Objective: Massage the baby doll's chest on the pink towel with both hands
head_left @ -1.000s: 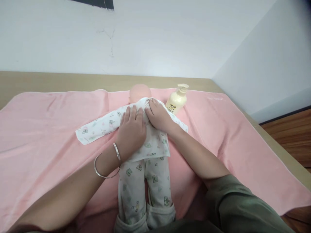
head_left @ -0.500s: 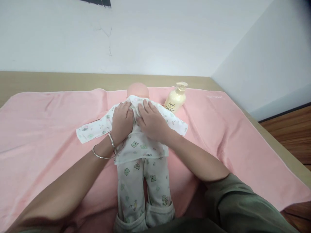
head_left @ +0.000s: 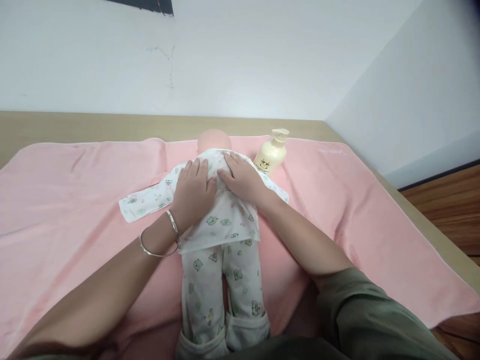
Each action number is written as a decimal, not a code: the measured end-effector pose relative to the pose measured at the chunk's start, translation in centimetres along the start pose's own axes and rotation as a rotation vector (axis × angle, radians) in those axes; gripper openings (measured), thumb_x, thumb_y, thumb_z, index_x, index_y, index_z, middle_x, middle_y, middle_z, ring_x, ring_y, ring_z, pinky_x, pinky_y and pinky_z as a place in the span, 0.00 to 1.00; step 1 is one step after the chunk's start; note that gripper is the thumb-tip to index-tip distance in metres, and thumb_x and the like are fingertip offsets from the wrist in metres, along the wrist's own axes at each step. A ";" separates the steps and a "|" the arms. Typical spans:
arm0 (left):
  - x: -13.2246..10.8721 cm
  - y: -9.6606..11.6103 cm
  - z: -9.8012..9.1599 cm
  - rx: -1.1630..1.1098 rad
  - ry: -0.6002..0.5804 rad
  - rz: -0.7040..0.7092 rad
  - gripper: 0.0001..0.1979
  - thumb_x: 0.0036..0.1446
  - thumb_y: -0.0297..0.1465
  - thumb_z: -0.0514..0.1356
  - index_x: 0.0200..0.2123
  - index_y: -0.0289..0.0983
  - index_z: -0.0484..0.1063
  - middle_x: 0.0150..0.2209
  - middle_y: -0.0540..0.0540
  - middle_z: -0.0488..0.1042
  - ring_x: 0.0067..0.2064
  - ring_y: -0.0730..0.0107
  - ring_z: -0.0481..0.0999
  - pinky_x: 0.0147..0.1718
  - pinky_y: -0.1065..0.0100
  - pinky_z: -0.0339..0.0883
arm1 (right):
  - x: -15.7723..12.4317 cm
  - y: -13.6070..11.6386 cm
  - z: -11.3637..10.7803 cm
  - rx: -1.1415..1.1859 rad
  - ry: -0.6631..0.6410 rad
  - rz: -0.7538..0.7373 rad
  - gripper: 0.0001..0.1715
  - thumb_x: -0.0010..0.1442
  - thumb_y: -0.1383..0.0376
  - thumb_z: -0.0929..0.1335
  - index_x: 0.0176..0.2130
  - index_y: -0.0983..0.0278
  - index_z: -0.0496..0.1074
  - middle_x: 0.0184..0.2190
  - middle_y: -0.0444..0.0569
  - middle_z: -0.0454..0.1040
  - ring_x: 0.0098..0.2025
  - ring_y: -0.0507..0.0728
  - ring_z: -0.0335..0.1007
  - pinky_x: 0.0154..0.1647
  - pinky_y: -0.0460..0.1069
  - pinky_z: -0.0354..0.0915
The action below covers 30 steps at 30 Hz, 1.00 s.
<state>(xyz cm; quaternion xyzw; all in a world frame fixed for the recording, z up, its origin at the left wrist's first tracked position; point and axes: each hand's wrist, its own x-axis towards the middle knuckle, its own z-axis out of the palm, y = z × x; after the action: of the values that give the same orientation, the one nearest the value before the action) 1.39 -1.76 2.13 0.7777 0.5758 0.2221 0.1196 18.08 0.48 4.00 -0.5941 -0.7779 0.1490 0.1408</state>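
Note:
A baby doll [head_left: 214, 140] lies face down, the back of its bald head pointing to the wall. It wears a white printed shirt [head_left: 225, 222] and matching trousers [head_left: 204, 280] with turned-up cuffs. My left hand [head_left: 193, 192], a silver bangle at its wrist, rests flat on the left side of the doll's upper back. Across from it my right hand [head_left: 243, 180] lies flat on the right side, fingers stretched toward the shoulder. Both are open on the cloth and hold nothing. One sleeve [head_left: 144, 202] spreads out to the left; my right forearm partly covers the other.
A cream pump bottle [head_left: 270, 152] stands just right of the doll's head. Under everything lies a pink towel [head_left: 93, 200] over a wooden table [head_left: 56, 125]. White walls [head_left: 262, 60] close off the back and right, with wood-grain panels [head_left: 450, 200] at the far right.
My fingers have flattened and the gathered shirt between my hands has smoothed out. My left hand has turned slightly right, and my right hand has shifted a little to the right.

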 end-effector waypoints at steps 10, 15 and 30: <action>1.6 -0.5 -1.4 -0.120 -0.060 -0.039 0.25 0.67 0.32 0.45 0.58 0.28 0.71 0.64 0.30 0.71 0.69 0.45 0.66 0.72 0.44 0.57 | -2.7 -2.5 0.5 -0.213 0.027 -0.071 0.38 0.76 0.59 0.56 0.76 0.78 0.51 0.78 0.70 0.48 0.80 0.73 0.44 0.79 0.67 0.49; 2.3 -1.6 -1.8 -0.141 -0.054 0.032 0.14 0.65 0.33 0.47 0.42 0.37 0.71 0.51 0.36 0.77 0.55 0.50 0.74 0.64 0.47 0.68 | -5.5 -4.8 1.8 -0.211 0.101 -0.040 0.37 0.76 0.60 0.57 0.76 0.75 0.52 0.78 0.69 0.48 0.80 0.75 0.43 0.78 0.70 0.51; -0.9 0.6 0.8 -0.173 0.168 -0.086 0.25 0.71 0.36 0.48 0.66 0.35 0.70 0.72 0.36 0.65 0.76 0.43 0.58 0.75 0.39 0.53 | 0.2 -0.6 0.2 -0.056 0.034 0.004 0.35 0.76 0.63 0.51 0.75 0.73 0.56 0.77 0.62 0.55 0.79 0.68 0.49 0.78 0.67 0.51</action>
<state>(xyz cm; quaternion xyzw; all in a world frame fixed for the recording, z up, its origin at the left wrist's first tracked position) 2.12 -2.75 1.50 0.7179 0.5952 0.3298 0.1471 17.42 0.48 4.13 -0.6017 -0.7780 0.1172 0.1373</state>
